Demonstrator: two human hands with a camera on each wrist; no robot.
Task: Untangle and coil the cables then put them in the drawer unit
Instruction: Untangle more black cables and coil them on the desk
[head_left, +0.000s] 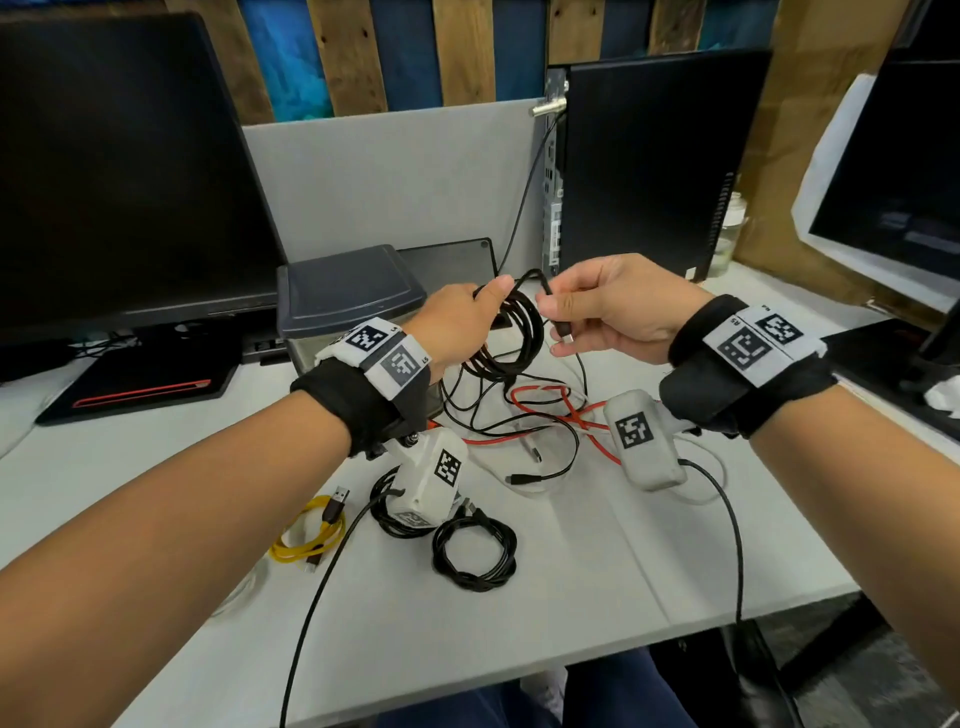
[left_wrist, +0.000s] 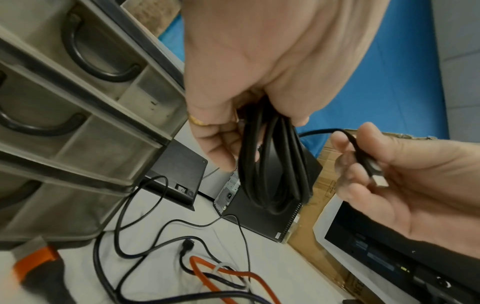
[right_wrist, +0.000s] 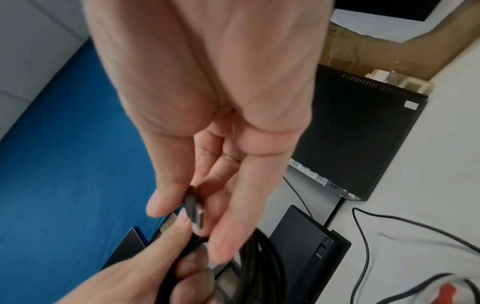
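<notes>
My left hand (head_left: 470, 317) grips a coil of black cable (head_left: 511, 338) held above the desk; the loops (left_wrist: 272, 164) hang from its curled fingers. My right hand (head_left: 587, 312) pinches the free end of the same cable near its USB plug (head_left: 563, 332), also visible as a plug (left_wrist: 376, 176) in the left wrist view and a plug (right_wrist: 196, 211) in the right wrist view. Below lies a tangle of black, red and white cables (head_left: 540, 415). The grey drawer unit (head_left: 348, 301) stands just behind my left hand, its drawers (left_wrist: 78, 98) shut.
Two coiled black cables (head_left: 475, 553) and a coiled yellow cable (head_left: 309, 535) lie at the front of the white desk (head_left: 597, 571). A monitor (head_left: 119, 171) stands at left, a black computer tower (head_left: 649, 156) behind, another monitor (head_left: 893, 197) at right.
</notes>
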